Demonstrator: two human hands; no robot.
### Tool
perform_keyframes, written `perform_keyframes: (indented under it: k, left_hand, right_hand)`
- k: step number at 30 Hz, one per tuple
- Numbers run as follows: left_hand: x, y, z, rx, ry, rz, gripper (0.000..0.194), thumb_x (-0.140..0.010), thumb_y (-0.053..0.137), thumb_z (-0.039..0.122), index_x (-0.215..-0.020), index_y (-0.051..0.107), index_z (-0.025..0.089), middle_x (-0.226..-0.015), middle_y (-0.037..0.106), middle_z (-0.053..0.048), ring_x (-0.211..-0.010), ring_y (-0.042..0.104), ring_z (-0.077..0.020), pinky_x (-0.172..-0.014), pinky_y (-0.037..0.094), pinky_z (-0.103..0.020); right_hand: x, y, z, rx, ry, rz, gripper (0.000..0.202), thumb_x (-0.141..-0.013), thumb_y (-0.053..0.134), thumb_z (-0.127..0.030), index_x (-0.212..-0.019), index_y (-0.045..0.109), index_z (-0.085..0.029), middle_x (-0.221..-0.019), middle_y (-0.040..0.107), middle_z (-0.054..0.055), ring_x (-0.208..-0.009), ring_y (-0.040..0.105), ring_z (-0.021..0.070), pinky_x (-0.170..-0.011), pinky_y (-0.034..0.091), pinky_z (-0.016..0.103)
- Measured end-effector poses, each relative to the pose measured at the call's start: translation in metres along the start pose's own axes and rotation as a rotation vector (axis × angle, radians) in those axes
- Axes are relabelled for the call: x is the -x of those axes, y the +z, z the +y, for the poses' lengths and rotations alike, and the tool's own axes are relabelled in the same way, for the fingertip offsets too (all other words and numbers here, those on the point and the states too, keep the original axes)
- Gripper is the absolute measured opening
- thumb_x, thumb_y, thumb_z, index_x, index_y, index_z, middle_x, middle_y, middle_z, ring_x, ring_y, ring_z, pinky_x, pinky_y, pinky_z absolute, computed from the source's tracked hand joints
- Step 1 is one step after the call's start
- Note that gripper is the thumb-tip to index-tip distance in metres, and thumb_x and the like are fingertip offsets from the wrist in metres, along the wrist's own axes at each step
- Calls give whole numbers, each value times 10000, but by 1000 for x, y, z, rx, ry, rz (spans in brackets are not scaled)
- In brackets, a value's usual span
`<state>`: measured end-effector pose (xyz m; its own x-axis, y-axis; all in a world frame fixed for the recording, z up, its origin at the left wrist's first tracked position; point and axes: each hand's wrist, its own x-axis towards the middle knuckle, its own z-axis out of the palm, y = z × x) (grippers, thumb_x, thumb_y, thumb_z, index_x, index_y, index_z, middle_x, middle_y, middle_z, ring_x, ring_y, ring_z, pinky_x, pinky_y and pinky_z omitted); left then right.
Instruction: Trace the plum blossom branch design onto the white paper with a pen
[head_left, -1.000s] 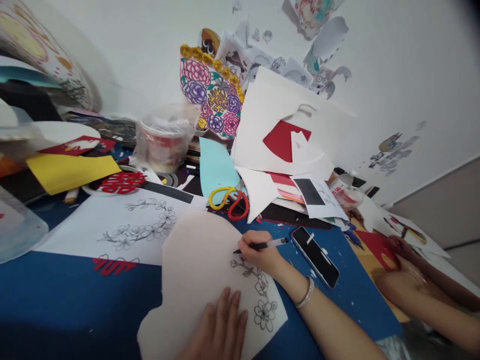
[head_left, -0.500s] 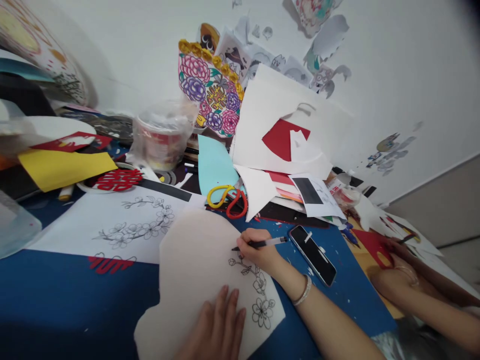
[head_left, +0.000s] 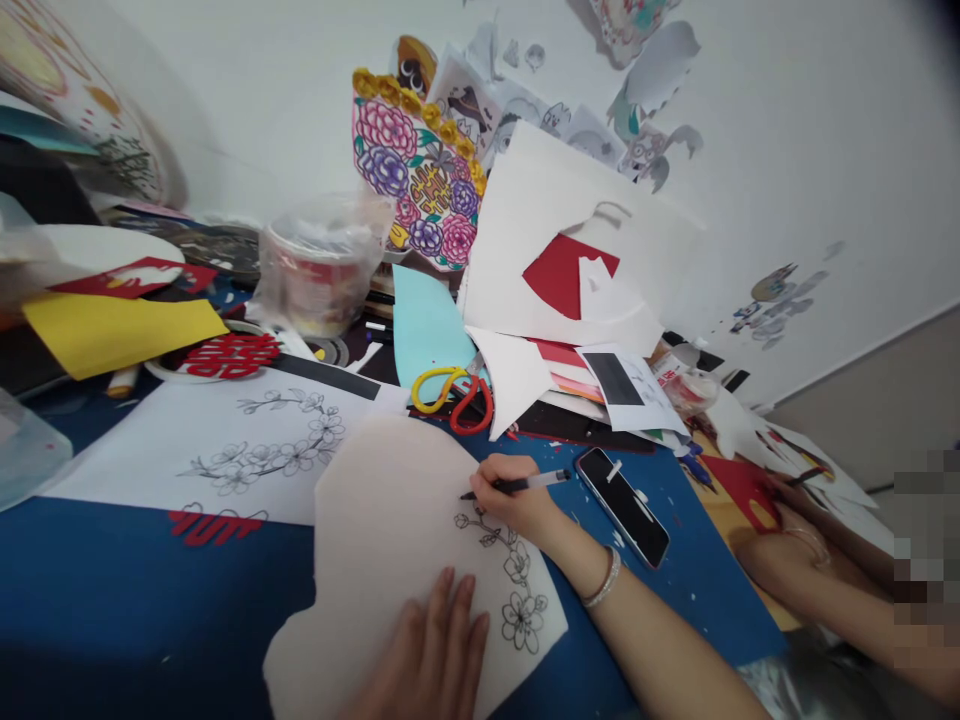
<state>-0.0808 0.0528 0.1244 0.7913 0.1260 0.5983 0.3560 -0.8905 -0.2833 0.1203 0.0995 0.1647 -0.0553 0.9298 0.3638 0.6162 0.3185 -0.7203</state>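
Note:
My right hand (head_left: 507,490) is closed around a black pen (head_left: 536,481), its tip on or just over a cut-out piece of white paper (head_left: 375,540). Along that paper's right side runs an inked branch with blossoms (head_left: 519,585), partly covered by the hand. My left hand (head_left: 439,645) lies flat on the lower part of the same paper, fingers stretched out. Left of it, a printed sheet (head_left: 150,440) shows a curved branch of flowers in outline. Scissors (head_left: 454,398) with yellow and red handles lie above the cut-out.
A phone (head_left: 624,508) lies right of my right wrist. At the far right, another person's hands (head_left: 784,545) hold red paper (head_left: 750,490). A plastic-wrapped tub (head_left: 319,265), yellow paper (head_left: 124,335) and a red cut-out character (head_left: 232,355) are at the left; white sheets (head_left: 517,220) lean behind.
The view has shifted slightly, so everything sits a little further left. Both hands keep nearly the same place on the paper, and the pen is still held.

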Motion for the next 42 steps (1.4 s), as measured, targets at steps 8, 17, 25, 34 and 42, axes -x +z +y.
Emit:
perform_keyframes:
  k: [8, 17, 25, 34, 42]
  left_hand:
    - [2, 3, 2, -20, 13, -1, 373, -898, 437, 422, -1089, 668, 199, -1109, 700, -68, -1047, 607, -280, -848, 359, -421]
    - [4, 3, 1, -9, 19, -22, 424, -892, 434, 480, -1113, 662, 198, -1129, 690, -90, -1061, 596, -287, -866, 342, -423]
    - [0, 0, 1, 11, -23, 10, 402, -935, 359, 405, -1053, 678, 193, -1084, 710, -58, -1034, 612, -264, -847, 357, -417]
    - [0, 1, 1, 19, -13, 9, 441, -960, 301, 402, -1054, 673, 185, -1088, 709, -55, -1029, 621, -258, -836, 364, -421]
    - [0, -2, 1, 16, -17, -5, 451, -964, 282, 390, -1058, 677, 196, -1105, 703, -51, -1046, 615, -256, -839, 365, -421]
  right_hand:
    - [0, 0, -2, -21, 20, 4, 349, -807, 513, -271, -504, 346, -226, -481, 473, -30, -452, 423, 103, -452, 350, 243]
    - [0, 0, -4, -10, 24, 9, 355, -801, 510, -266, -502, 323, -227, -475, 465, -33, -443, 411, 99, -444, 341, 242]
    - [2, 0, -2, -25, 32, 15, 344, -782, 508, -223, -509, 299, -228, -476, 431, -47, -423, 392, 88, -426, 322, 229]
    - [2, 0, -3, -20, 43, 18, 346, -767, 495, -212, -499, 277, -230, -465, 417, -48, -417, 392, 90, -424, 321, 232]
    - [2, -1, -3, -64, 38, 17, 343, -756, 497, -206, -493, 278, -228, -465, 409, -50, -421, 382, 88, -418, 311, 227]
